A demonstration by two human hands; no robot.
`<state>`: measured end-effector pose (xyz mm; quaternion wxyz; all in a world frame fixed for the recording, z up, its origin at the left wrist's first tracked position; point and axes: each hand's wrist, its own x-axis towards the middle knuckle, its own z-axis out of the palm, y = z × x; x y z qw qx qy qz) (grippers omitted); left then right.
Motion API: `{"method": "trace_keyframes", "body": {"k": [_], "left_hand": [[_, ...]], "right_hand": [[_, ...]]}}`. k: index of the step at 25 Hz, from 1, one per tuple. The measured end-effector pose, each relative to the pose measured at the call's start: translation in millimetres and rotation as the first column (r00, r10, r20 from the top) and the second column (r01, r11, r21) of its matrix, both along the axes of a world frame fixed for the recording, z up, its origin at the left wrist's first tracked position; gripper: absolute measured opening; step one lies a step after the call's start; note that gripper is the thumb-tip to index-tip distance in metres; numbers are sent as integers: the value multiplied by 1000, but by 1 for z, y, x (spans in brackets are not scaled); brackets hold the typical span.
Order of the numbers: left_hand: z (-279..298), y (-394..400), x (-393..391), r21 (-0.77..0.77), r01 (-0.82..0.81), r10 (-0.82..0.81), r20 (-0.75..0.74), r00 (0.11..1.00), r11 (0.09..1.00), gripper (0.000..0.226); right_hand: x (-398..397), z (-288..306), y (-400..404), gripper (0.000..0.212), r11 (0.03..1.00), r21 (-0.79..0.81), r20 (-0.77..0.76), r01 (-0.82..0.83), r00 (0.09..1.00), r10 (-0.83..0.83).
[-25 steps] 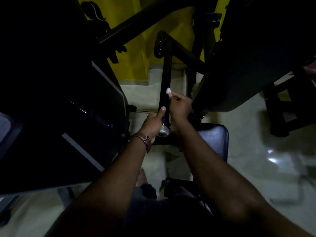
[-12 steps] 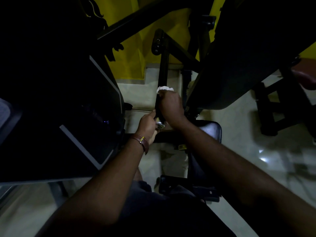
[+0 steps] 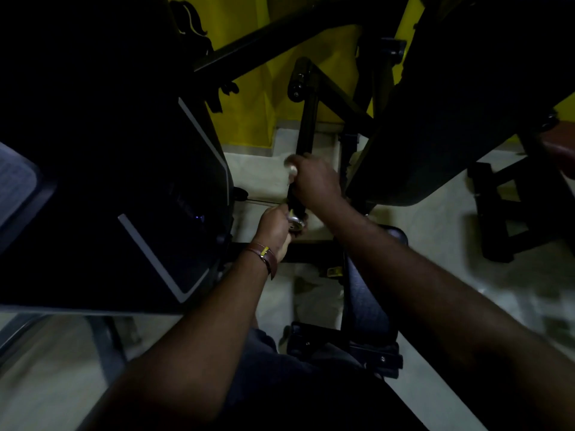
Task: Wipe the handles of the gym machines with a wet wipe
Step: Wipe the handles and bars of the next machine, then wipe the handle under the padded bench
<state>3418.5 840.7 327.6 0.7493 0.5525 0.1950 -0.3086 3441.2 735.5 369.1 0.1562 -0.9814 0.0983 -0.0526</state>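
Note:
A black machine handle (image 3: 306, 126) runs down the middle of the view and ends in a silver cap (image 3: 295, 223). My right hand (image 3: 317, 181) is wrapped round the handle's grip, pressing a white wet wipe (image 3: 291, 164) against it; the wipe shows blurred at the hand's upper left. My left hand (image 3: 273, 227), with a brown strap on its wrist, holds the handle's lower end beside the silver cap.
A big dark machine housing (image 3: 109, 181) fills the left. A dark padded backrest (image 3: 460, 113) slopes at the upper right, and a black seat pad (image 3: 367, 293) lies below my right forearm. Behind is a yellow wall (image 3: 249, 88); the floor (image 3: 466, 244) is pale tile.
My right hand has slid the wipe along the handle and now closes fully round the grip. The left hand has shifted slightly lower, to the capped end. The view has tilted a little.

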Motion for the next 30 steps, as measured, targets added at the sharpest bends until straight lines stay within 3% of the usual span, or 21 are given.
{"method": "trace_keyframes", "body": {"k": [3,8,11,15,18,20,21,24,26,28,30], "left_hand": [[0,-2,0,-39,-54,52,-51,997,998,19],[-2,1,-9,-61,-130,126,-69,990,990,24],[-1,3,-17,-48,-210,206,-75,976,976,18],[6,9,-31,19,-243,243,-6,970,970,19],[12,19,-39,77,-222,217,78,973,972,20],[16,28,-44,76,-238,229,114,967,968,13],[20,32,-46,31,-252,246,121,962,967,9],[38,51,-55,-152,-194,219,164,962,969,17],[49,70,-59,-141,-112,147,267,953,984,9],[61,93,-67,-92,-95,120,335,935,991,6],[71,122,-80,-73,-135,152,360,920,988,4]], "right_hand": [[20,3,-11,26,996,15,-31,84,996,-84],[-14,-24,-11,19,979,167,56,-119,992,111],[-3,-18,-16,16,961,277,85,-7,996,-17],[-19,-9,10,22,987,161,101,-11,995,-5],[-54,0,20,20,949,314,72,-27,997,5],[-69,-2,25,13,834,552,50,15,997,-51],[-76,-3,29,11,709,702,38,64,991,-126],[-95,2,46,9,193,968,-89,159,940,-329],[-112,20,63,15,-71,984,-175,161,947,-271],[-129,37,85,23,-169,976,-175,138,956,-233],[-146,49,112,23,-167,981,-145,104,955,-259]]}}
